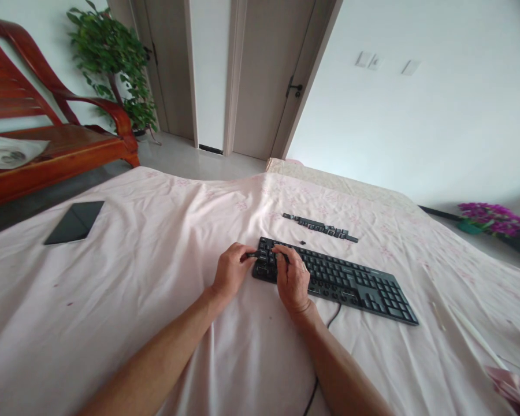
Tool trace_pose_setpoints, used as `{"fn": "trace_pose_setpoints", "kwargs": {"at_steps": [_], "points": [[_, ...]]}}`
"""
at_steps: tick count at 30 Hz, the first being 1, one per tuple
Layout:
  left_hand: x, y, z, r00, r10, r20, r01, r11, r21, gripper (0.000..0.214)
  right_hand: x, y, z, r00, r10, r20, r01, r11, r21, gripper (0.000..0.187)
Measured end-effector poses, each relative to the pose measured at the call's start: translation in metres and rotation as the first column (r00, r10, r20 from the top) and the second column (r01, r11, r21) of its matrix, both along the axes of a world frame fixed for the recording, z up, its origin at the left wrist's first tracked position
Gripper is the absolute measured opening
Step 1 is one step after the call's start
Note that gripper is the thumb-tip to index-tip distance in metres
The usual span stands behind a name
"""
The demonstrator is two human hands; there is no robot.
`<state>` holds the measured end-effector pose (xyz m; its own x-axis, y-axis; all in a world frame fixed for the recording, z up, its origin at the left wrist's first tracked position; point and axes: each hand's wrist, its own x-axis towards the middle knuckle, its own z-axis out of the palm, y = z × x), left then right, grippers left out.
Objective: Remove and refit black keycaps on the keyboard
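A black keyboard (351, 277) lies at a slant on the pink cloth, and some keycaps are off its near rows. My left hand (233, 268) is closed at the keyboard's left end. Between its thumb and finger is a small elongated black piece that looks like a keycap (253, 254). Bent over the left part of the keys is my right hand (292, 277), its fingers closed around a small dark thing, mostly hidden. Beyond the keyboard, several loose black keycaps (320, 226) lie in a row. One small black keycap (303, 242) sits apart, nearer the keyboard.
A dark tablet or phone (74, 222) lies at the left on the pink cloth (156, 277). The keyboard's cable (334, 316) runs toward me past my right forearm. Thin pale sticks (437, 316) lie at the right. A wooden chair (69, 138) stands behind left.
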<state>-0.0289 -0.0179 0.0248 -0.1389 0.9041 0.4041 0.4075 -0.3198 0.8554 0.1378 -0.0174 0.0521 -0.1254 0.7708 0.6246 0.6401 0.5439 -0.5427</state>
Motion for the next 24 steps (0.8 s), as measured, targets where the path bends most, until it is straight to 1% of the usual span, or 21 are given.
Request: {"fn": "trace_pose_setpoints", "kwargs": {"at_steps": [1,3,4,6,8,10,12,14,16,18,19,22,24], "points": [[-0.001,0.002,-0.002,0.998,0.016,0.067,-0.013,0.999,-0.045,0.014,0.002,-0.001,0.002,1.000,-0.014,-0.010,0.014,1.000,-0.012,0.022],[-0.004,0.005,-0.006,0.977,0.032,0.212,-0.001,0.989,-0.146,0.020,0.009,-0.004,0.009,1.000,-0.010,0.007,0.010,0.999,-0.041,0.023],[-0.006,0.006,-0.007,0.960,0.035,0.280,0.019,0.982,-0.188,0.023,0.012,-0.006,0.013,0.999,0.016,0.046,-0.014,0.999,-0.049,0.023],[-0.008,0.006,-0.007,0.927,0.025,0.375,0.072,0.967,-0.243,0.027,0.017,-0.014,0.019,0.975,0.113,0.189,-0.104,0.993,-0.060,0.022],[-0.009,0.006,-0.004,0.909,0.006,0.418,0.114,0.958,-0.262,0.029,0.020,-0.023,0.022,0.902,0.213,0.376,-0.195,0.977,-0.086,0.020],[-0.010,0.005,0.001,0.905,-0.009,0.426,0.132,0.956,-0.261,0.029,0.021,-0.032,0.020,0.801,0.258,0.541,-0.229,0.966,-0.121,0.017],[-0.010,0.004,0.004,0.903,-0.015,0.430,0.141,0.955,-0.263,0.029,0.020,-0.039,0.017,0.723,0.263,0.639,-0.218,0.964,-0.151,0.011],[-0.010,0.004,0.004,0.897,-0.018,0.441,0.152,0.950,-0.271,0.029,0.020,-0.044,0.016,0.692,0.276,0.667,-0.206,0.961,-0.184,0.007],[-0.011,0.004,0.003,0.889,-0.024,0.457,0.168,0.946,-0.278,0.029,0.022,-0.046,0.016,0.700,0.310,0.644,-0.219,0.951,-0.220,0.015],[-0.012,0.004,0.002,0.878,-0.027,0.478,0.182,0.942,-0.281,0.028,0.026,-0.046,0.018,0.726,0.344,0.595,-0.246,0.939,-0.242,0.024],[-0.013,0.005,0.002,0.873,-0.028,0.487,0.188,0.940,-0.284,0.028,0.028,-0.045,0.018,0.745,0.344,0.571,-0.249,0.938,-0.240,0.026],[-0.014,0.005,0.001,0.859,-0.017,0.512,0.195,0.935,-0.295,0.029,0.033,-0.042,0.015,0.809,0.259,0.527,-0.184,0.964,-0.190,0.024],[-0.014,0.005,0.001,0.848,-0.012,0.529,0.193,0.938,-0.288,0.030,0.035,-0.040,0.011,0.828,0.189,0.527,-0.126,0.980,-0.152,0.023]]}}
